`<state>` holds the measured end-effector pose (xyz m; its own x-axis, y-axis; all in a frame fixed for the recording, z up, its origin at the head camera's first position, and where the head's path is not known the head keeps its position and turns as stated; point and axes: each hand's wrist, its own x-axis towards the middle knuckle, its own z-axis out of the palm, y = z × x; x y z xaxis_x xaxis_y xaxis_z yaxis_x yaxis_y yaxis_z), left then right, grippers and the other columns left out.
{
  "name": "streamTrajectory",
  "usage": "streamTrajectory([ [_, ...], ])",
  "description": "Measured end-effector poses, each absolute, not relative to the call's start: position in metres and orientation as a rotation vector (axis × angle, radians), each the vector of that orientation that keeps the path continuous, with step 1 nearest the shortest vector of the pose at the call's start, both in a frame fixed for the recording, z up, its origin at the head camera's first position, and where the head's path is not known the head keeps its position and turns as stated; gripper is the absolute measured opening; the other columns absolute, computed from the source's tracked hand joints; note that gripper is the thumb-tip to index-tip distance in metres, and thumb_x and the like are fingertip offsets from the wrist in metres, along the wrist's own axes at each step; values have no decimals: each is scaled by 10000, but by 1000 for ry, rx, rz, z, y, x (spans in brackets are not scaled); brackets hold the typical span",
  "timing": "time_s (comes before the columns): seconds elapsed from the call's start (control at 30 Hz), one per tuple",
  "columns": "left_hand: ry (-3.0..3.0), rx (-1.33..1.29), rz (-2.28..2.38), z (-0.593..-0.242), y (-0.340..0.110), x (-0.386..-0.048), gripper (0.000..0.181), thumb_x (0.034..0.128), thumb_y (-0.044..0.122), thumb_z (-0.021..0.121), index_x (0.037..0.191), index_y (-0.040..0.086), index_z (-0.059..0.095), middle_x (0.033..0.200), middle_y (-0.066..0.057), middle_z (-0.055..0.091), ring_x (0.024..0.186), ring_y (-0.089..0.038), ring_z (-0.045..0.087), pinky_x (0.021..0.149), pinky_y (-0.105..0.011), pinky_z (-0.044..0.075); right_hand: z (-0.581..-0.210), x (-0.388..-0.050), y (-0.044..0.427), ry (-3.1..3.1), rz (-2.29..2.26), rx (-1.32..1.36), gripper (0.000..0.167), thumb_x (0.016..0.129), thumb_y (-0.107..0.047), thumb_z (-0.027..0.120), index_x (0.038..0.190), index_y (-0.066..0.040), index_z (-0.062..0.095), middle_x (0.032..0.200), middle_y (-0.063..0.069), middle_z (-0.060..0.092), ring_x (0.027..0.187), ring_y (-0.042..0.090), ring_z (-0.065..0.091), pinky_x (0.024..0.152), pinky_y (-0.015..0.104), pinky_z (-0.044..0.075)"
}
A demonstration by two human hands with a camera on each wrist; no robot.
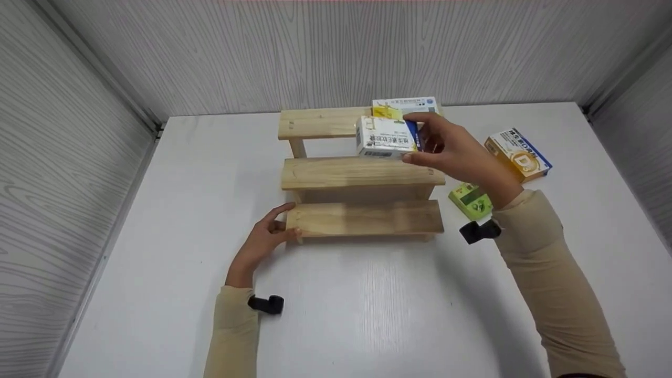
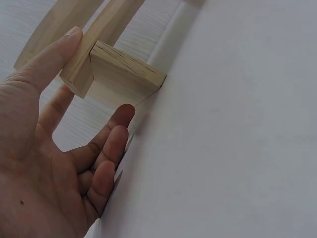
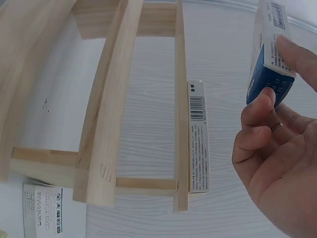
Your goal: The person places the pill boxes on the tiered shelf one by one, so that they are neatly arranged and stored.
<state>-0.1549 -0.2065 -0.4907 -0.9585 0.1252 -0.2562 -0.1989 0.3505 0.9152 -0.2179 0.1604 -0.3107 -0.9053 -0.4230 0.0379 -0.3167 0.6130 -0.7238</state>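
Note:
A three-tier wooden step shelf [image 1: 336, 173] stands on the white table. My left hand [image 1: 262, 236] grips the left end of its lowest board, the thumb [image 2: 54, 57] on one face and a finger behind. Its other fingers are loosely bent near the tabletop. My right hand [image 1: 457, 149] holds a white medicine box [image 1: 386, 134] with a blue end [image 3: 270, 82] between thumb and fingers, above the middle and top boards, apart from the wood. Just behind it, a white and yellow box [image 1: 409, 104] rests at the right end of the top board.
Right of the shelf lie a white and orange D3 box [image 1: 520, 155] and a small green box [image 1: 472, 202], partly behind the right forearm. In the right wrist view, a pale box with dark lettering [image 3: 43, 210] shows beside the shelf. Grey wood-grain panels [image 1: 336, 52] enclose the table.

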Motion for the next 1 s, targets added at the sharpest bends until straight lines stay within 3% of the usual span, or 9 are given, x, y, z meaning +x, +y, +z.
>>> streamTrajectory([
  [0.27, 2305, -47, 1669, -491, -208, -157, 650, 876, 250, 719, 1455, 302, 427, 1101, -149, 597, 931, -176, 537, 832, -319, 422, -309, -230, 143, 2689, -1213, -659, 643, 898, -266, 690, 1467, -211, 394, 1033, 67, 505, 808, 191, 457, 694, 245, 389],
  [0.53, 2295, -60, 1697, -492, -209, -154, 625, 871, 231, 724, 1434, 294, 459, 1028, -125, 604, 910, -174, 539, 822, -307, 416, -313, -237, 129, 2636, -1260, -690, 645, 900, -280, 689, 1466, -214, 386, 1045, 60, 503, 834, 190, 461, 724, 281, 388],
  [1.0, 2279, -74, 1667, -481, -207, -152, 645, 881, 212, 709, 1460, 259, 428, 1049, -147, 619, 927, -172, 553, 840, -314, 413, -307, -249, 101, 2648, -1184, -620, 686, 894, -357, 684, 1480, -225, 356, 1055, 69, 522, 830, 187, 502, 693, 294, 445],
])
